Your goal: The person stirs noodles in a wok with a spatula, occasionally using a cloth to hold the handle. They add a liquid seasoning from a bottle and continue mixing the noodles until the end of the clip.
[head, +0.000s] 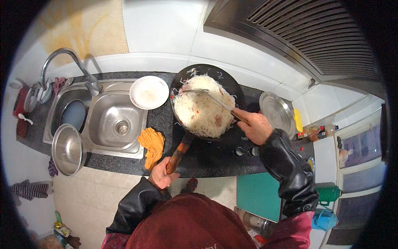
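Note:
A dark wok (207, 69) sits on the black gas stove (202, 158), heaped with pale thin noodles (199, 116) dotted with red bits and pieces of meat. My left hand (161, 176) is closed around the wok's wooden handle (178, 157). From the right, my right hand (256, 126) grips a metal spatula (217, 101), whose blade rests in the upper part of the noodles. Some noodle strands cling to the wok's bare wall. Black sleeve covers run up both forearms.
Left of the wok are a white bowl (149, 92), an orange cloth (152, 146) and a double steel sink (116, 141) with a strainer (67, 151) at its front edge. A metal lid (277, 115) and bottles (323, 132) stand right. A range hood (298, 62) overhangs the stove.

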Tool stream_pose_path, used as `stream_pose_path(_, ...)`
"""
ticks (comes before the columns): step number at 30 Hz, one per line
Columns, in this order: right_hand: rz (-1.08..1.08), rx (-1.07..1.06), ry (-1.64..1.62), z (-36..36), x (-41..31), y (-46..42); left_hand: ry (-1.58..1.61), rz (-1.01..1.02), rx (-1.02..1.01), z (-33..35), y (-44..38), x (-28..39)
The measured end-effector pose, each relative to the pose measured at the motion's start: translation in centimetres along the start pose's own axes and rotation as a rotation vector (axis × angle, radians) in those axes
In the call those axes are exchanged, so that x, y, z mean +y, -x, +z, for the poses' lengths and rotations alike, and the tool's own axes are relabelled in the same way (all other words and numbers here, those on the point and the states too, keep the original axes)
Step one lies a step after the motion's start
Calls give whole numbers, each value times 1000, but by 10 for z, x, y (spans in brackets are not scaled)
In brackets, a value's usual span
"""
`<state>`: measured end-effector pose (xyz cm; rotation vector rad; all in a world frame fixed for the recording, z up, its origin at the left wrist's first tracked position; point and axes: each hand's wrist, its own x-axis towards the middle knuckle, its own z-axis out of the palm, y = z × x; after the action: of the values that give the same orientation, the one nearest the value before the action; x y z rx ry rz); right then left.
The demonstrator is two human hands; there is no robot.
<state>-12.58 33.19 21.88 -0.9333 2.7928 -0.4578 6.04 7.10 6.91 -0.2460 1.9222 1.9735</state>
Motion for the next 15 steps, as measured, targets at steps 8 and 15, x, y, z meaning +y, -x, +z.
stream_pose_path(8,49,-110,-321,-37,20,22,78,-62,-35,-16,8,14)
stream_pose_path(15,544,6,-660,-55,50,16,9,-82,-67,-20,7,22)
